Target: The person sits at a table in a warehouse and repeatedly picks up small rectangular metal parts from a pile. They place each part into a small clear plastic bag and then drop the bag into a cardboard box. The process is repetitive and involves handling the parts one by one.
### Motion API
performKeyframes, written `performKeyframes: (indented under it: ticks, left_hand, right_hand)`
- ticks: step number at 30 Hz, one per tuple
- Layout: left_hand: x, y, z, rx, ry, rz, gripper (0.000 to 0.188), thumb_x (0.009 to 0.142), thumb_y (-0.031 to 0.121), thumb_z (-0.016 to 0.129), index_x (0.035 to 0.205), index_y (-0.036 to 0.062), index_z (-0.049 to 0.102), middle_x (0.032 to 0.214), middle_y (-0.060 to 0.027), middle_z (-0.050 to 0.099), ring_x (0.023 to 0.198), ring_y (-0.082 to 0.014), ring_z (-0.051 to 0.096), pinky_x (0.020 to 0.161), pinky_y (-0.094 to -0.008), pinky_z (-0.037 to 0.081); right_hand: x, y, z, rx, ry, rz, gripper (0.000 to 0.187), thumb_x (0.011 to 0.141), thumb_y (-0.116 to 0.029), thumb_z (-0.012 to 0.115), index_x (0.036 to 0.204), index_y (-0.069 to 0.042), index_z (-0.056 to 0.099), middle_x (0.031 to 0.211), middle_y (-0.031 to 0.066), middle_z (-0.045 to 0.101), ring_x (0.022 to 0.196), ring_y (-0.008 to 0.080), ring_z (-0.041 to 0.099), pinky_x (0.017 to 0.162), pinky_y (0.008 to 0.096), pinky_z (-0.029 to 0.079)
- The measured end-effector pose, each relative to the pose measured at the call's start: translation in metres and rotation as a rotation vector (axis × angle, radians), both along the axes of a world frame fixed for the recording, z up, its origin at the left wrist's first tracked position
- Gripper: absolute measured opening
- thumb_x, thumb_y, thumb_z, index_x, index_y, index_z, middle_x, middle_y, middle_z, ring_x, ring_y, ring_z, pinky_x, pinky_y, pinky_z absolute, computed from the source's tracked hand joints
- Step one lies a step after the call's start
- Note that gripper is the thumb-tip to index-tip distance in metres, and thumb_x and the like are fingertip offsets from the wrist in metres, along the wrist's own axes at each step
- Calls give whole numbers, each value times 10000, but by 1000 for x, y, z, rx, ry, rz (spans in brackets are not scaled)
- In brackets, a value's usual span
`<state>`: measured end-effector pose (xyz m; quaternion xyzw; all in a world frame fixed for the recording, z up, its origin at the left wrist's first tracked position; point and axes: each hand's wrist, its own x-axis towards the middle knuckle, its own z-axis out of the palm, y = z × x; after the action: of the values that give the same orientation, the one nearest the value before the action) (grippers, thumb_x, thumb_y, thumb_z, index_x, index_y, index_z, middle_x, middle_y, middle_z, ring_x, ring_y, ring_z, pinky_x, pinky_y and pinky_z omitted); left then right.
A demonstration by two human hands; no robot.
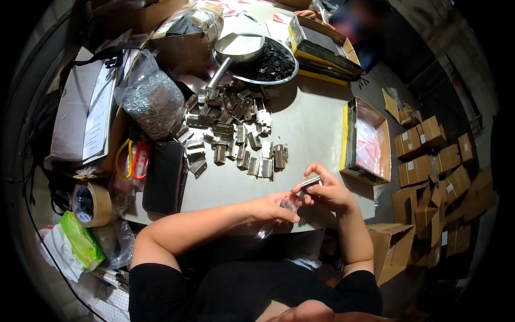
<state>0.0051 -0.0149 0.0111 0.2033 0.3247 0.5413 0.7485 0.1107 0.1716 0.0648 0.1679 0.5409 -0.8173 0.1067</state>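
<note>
My left hand [275, 208] is closed on a small clear plastic bag [290, 203], whose loose end hangs below the palm near the table's front edge. Just beside it, my right hand [331, 194] pinches a shiny metal piece [310, 183], shaped like a small hinge, between thumb and fingers. The fingertips of both hands come close together at the bag's upper part; whether the metal piece touches the bag I cannot tell. Beyond my hands lies a loose heap of similar metal pieces [236, 129], spread over the table.
Behind the heap, a metal scoop [241, 47] rests on a basin [288, 78] of small black parts. An open box [346, 140] of clear bags stands right. A black case [163, 178], scissors [140, 161] and tape roll [102, 205] lie left. Cartons [416, 170] cover the right floor.
</note>
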Motion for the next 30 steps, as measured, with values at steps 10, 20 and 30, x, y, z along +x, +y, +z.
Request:
performKeyframes:
  ticks: [10, 20, 30]
  left_hand:
    - [0, -1, 1, 43, 66, 96, 526, 823, 97, 740, 1267, 109, 457, 982, 26, 521, 836, -63, 513, 699, -221, 437]
    - [-1, -4, 5, 15, 54, 25, 515, 826, 121, 743, 1256, 88, 462, 916, 12, 546, 761, -67, 514, 638, -221, 425]
    - [-1, 0, -5, 84, 72, -38, 501, 842, 128, 726, 1252, 80, 443, 827, 20, 547, 665, -67, 502, 575, -214, 403]
  right_hand:
    - [2, -21, 14, 573, 45, 144, 212, 883, -55, 627, 1081, -3, 574, 854, 51, 623, 764, 87, 586, 663, 240, 482]
    - [-31, -10, 24, 885, 96, 323, 164, 851, -116, 631, 979, -20, 667, 876, 114, 663, 767, 185, 632, 696, 297, 496]
    - [-57, -9, -38, 1648, 642, 27, 320, 813, 14, 605, 1114, -68, 535, 943, 134, 652, 744, 308, 644, 655, 386, 522]
